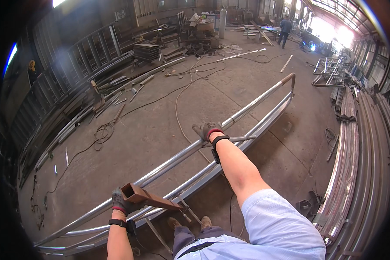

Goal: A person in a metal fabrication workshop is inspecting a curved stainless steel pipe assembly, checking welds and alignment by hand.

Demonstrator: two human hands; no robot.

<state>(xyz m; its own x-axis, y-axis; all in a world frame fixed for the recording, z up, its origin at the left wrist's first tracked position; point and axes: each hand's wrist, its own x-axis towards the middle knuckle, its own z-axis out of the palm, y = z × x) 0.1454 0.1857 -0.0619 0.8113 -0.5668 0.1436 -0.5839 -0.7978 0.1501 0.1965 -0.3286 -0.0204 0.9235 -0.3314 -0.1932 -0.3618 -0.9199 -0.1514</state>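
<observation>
Nearest the wearer, a pair of brown boots stands on the floor just inside a long tubular metal frame that runs slantwise from lower left to upper right across the view. The left hand, in a dark glove with a red cuff, is at the frame's top rail, beside the open square end of a rusty brown tube; whether its fingers close round the rail or the tube I cannot tell. The tube slants across the lower rails, its far end toward the boots.

Farther along, the right hand lies over the same top rail, its fingers reaching past the far side — how tightly it holds, I cannot tell. Beyond it, the frame ends in a rusty bent piece.

On the floor outside the frame, a dark cable lies coiled to the left, and a pale hose winds away. Long metal bars lie bundled along the right side. Deeper in the workshop are a stack of dark pieces, a pale upright cylinder and a person in dark clothes — near a blue-white glow.
</observation>
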